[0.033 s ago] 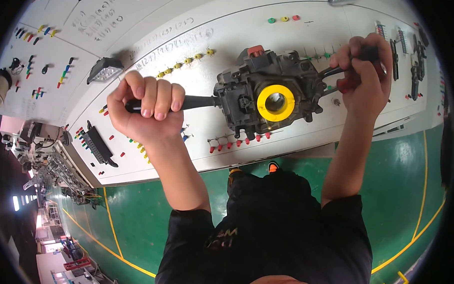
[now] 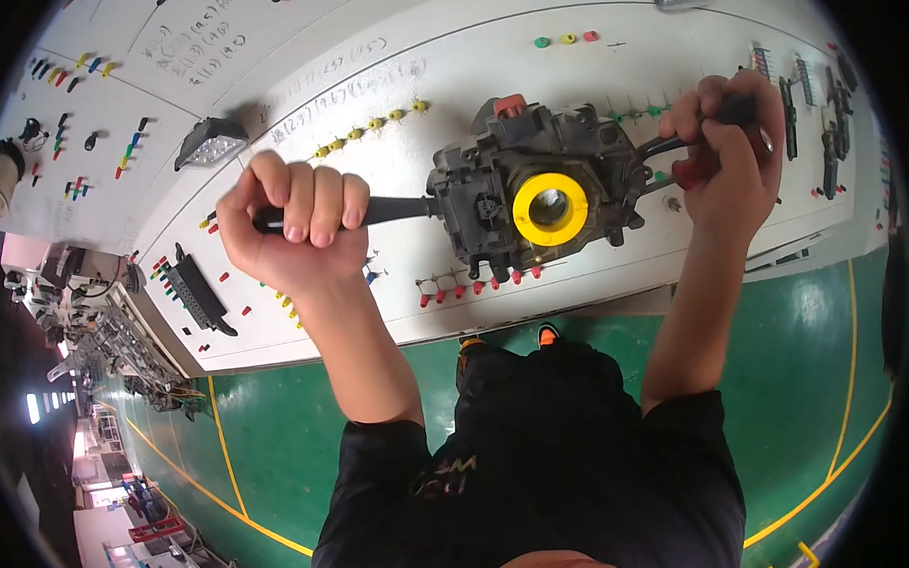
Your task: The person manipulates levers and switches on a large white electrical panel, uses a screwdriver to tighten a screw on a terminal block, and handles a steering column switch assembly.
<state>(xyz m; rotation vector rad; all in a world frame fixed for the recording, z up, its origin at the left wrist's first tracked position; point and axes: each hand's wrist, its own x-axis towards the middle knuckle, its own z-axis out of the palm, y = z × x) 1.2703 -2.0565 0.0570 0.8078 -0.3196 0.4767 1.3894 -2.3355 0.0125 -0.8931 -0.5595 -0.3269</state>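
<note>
A black steering-column combination switch [image 2: 487, 205] with a yellow ring [image 2: 550, 209] round its centre hole is held up between my hands, above the white board. Its left stalk [image 2: 399, 210] runs into my left hand [image 2: 295, 213], whose fingers are wrapped round the end. On the other side, my right hand [image 2: 728, 143] is closed round the end of the right stalk [image 2: 664, 145]. Something dark red [image 2: 691, 172] and a small shiny tip show by the right fingers; I cannot make out what they belong to. An orange-red connector piece [image 2: 511, 104] sits on the switch's far edge.
The sloping white board [image 2: 462, 74] carries yellow plugs [image 2: 356, 134], red plugs [image 2: 477, 286] and a lamp [image 2: 211, 143]. A black connector strip [image 2: 199, 293] lies at its left. Green floor [image 2: 278, 458] with yellow lines spreads below; machinery [image 2: 112, 337] stands far left.
</note>
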